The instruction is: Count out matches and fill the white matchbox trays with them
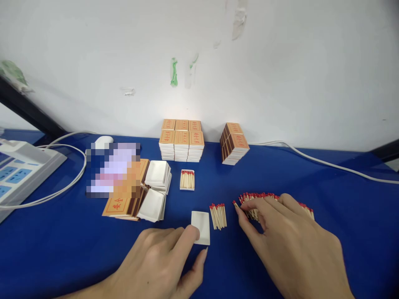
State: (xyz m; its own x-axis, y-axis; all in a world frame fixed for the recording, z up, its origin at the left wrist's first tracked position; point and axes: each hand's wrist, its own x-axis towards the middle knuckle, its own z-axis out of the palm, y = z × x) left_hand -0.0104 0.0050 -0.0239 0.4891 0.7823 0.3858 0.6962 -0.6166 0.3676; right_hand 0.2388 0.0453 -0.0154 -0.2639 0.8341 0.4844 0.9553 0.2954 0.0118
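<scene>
My left hand (165, 257) rests at the near side of an empty white matchbox tray (202, 224), its index finger on the tray's left edge and its thumb apart below. My right hand (289, 245) pinches a red-tipped match (236, 204) between thumb and index finger. Under and behind its fingers lies a wide pile of matches (258, 196), partly hidden. Between the white tray and my right hand sits a small group of loose matches (218, 216). Farther back, a tray filled with matches (187, 181) lies on the blue table (193, 270).
Stacked matchboxes (181, 141) and a smaller stack (234, 143) stand by the wall. At left are white trays (152, 203), orange covers (120, 205), a pixelated item (115, 166), a mouse (104, 142) and a power strip (18, 174). A white cable (327, 164) runs right.
</scene>
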